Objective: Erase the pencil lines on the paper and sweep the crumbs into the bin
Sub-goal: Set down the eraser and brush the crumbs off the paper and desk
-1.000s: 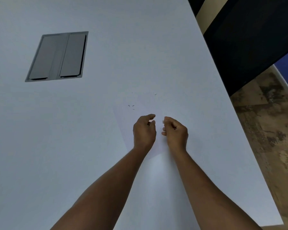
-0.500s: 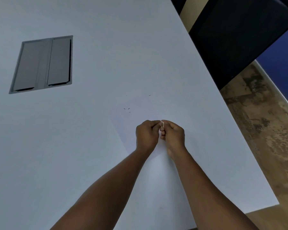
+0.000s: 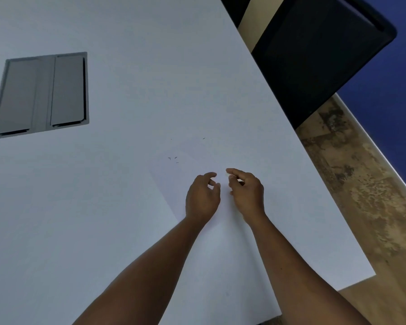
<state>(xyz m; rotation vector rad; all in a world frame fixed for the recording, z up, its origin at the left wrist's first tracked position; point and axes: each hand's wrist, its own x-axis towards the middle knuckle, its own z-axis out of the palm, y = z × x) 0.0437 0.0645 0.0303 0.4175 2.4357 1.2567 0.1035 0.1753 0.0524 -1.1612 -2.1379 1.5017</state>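
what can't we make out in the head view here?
- Bin: not in frame.
- Pencil lines on the paper: none discernible; paper nearly blends with the table.
- Pale bit at right hand fingertips: mostly covered, too small to name.
- Dark specks: too small to identify.
- Left hand: palm hidden.

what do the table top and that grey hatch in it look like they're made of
Table top: likely matte white laminate, smooth and even, with no grain or glare. Grey hatch: looks like brushed metal or grey plastic, two flat flaps in a thin frame with dark slots; which one is unclear.
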